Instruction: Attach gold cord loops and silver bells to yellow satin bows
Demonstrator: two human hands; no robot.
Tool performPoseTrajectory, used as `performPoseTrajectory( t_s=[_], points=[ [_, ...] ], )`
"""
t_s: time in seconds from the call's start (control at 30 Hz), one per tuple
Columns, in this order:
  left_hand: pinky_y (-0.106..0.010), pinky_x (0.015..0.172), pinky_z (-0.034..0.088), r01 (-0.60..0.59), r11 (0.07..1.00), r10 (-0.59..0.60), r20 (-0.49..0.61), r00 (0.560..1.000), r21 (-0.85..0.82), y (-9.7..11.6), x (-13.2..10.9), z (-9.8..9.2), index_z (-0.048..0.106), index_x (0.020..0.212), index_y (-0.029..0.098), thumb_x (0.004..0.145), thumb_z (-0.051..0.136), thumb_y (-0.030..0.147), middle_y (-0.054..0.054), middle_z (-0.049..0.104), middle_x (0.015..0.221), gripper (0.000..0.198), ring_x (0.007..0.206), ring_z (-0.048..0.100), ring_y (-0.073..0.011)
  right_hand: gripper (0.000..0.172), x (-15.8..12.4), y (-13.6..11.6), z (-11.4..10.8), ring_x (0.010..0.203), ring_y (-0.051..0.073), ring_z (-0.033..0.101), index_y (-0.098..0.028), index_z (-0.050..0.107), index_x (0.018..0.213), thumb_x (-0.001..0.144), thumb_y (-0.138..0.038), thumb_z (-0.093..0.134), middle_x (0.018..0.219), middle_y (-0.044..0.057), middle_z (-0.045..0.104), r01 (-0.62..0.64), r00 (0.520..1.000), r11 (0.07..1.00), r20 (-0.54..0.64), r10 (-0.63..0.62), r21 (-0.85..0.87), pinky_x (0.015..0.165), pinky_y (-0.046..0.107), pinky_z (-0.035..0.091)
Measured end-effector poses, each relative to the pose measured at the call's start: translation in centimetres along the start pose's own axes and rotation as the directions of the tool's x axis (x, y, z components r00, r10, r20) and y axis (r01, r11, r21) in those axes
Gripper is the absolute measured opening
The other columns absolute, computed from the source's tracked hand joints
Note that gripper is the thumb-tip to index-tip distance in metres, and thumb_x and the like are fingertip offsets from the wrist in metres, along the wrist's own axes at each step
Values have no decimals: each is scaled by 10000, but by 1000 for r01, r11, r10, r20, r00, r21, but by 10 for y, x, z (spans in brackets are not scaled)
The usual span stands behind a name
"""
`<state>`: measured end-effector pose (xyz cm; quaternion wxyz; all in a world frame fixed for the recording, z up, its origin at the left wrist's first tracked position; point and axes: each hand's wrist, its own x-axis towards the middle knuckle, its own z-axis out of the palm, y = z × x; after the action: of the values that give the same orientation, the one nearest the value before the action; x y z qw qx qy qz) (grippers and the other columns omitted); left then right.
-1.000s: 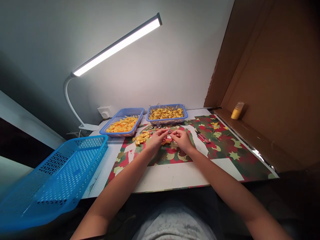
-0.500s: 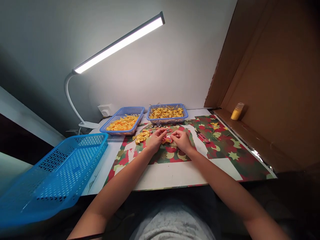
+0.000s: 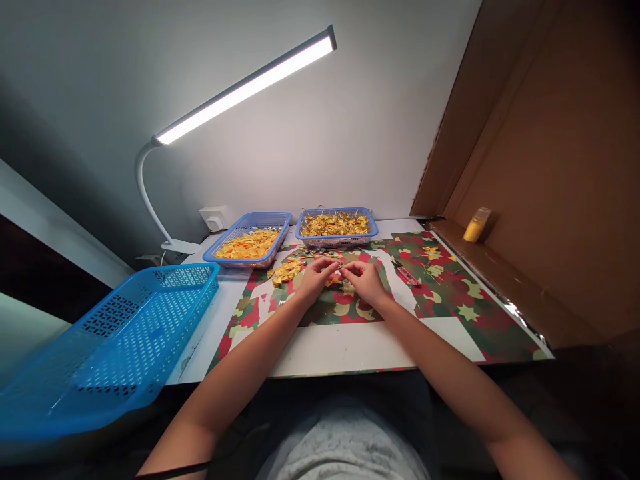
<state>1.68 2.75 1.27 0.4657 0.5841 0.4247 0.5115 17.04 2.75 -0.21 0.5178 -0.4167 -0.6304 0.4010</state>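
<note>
At centre, left hand (image 3: pixel 315 279) and right hand (image 3: pixel 367 280) pinch a yellow piece (image 3: pixel 333 281) together. A loose pinch could drop it onto the mat (image 3: pixel 450 293).

I read the big blue basket (image 3: pixel 115 353) as perforated plastic with a slight gloss. The camouflage-print sheet (image 3: pixel 450 300) on the worktop (image 3: pixel 360 350) looks smooth, faintly shiny. The brown cardboard panel (image 3: pixel 550 167) is matt. The yellow folded pieces (image 3: pixel 285 270) look like crisp paper.
</note>
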Motion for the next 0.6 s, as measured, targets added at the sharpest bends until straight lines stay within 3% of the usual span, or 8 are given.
performPoseTrajectory(
  t_s=[0.27,0.43,0.6],
  points=[
    [-264,702,489,-143,986,141,31,990,85,-1,3,-3,630,787,174,763,665,500,-51,663,982,329,861,610,-183,225,-1,-4,0,654,174,622,-172,701,739,747,-388,639,743,53,717,14,999,999,40,-12,-39,621,292,486],
    [-317,873,462,-270,948,271,18,962,170,2,6,-5,591,796,187,829,620,454,-81,639,1064,270,1069,575,-225,235,0,-15,-5,704,158,573,-195,714,878,754,-387,659,932,55,716,58,998,996,-7,-59,-70,650,294,458],
    [-333,892,461,-306,906,299,71,952,293,4,5,-4,591,827,187,889,536,419,-102,623,1147,246,1118,569,-235,215,0,-16,-4,723,171,578,-203,711,765,752,-413,670,813,38,705,88,996,995,12,-87,-41,654,292,447]
  ],
)
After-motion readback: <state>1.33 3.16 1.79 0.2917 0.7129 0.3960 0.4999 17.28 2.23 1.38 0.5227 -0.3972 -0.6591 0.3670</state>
